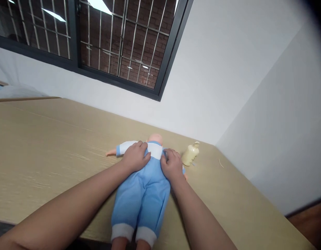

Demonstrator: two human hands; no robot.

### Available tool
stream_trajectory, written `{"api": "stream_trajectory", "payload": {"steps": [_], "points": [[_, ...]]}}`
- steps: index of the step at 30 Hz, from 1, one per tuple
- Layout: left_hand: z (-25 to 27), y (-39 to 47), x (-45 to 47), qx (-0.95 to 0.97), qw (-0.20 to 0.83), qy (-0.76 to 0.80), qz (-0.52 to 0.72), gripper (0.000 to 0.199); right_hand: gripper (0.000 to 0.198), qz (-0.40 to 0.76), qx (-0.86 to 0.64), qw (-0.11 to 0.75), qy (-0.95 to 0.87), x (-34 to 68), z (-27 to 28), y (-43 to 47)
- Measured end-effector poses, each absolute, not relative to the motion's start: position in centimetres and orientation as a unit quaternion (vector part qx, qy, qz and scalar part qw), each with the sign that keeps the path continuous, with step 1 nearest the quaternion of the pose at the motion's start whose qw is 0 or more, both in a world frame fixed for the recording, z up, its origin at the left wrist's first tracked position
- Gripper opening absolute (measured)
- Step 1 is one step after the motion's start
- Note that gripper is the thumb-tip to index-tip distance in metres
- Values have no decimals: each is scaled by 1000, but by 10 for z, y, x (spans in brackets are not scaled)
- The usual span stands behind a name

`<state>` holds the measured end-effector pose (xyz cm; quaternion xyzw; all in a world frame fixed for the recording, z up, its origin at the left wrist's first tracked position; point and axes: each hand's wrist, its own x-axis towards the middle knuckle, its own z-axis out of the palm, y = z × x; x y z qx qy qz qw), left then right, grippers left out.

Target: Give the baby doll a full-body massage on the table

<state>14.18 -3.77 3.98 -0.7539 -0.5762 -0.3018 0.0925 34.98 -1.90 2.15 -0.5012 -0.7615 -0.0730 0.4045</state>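
Observation:
A baby doll (143, 187) in blue trousers and a blue-and-white top lies stretched out on the table, head away from me. Its head (156, 139) shows only in part, and I cannot tell which way it faces. My left hand (136, 155) grips the left side of its upper body near the shoulder, thumb on the blue cloth. On the opposite side my right hand (172, 164) is curled round the doll's torso and upper arm. The doll's left-side arm reaches out flat; the other is mostly hidden by my right hand. Its feet leave the bottom of the view.
A cream pump bottle (191, 154) stands right of the doll on the wooden table (58, 139). A thin strand (221, 163) lies further right. White walls (214, 52) meet behind the table, below a dark-framed barred window (160, 83). Clear plastic (18, 91) shows at far left.

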Motion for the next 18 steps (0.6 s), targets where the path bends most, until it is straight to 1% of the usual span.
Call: {"api": "stream_trajectory", "payload": {"steps": [3,6,8,10,14,18], "points": [[45,-31,128,-729,53,-633,-256,42,39,-54,-564,343,-749,360,31,-21],[47,-24,116,-722,-19,-670,-168,68,55,-41,-588,269,-762,362,33,-22],[46,-21,113,-727,-62,-670,-137,81,64,-32,-595,243,-765,358,30,-23],[43,-21,113,-730,-98,-663,-135,87,71,-13,-607,233,-759,354,25,-23],[32,-20,117,-731,-167,-634,-192,89,81,50,-604,245,-757,352,16,-21],[22,-17,120,-728,-208,-592,-277,77,88,91,-596,276,-748,352,14,-20]]}}
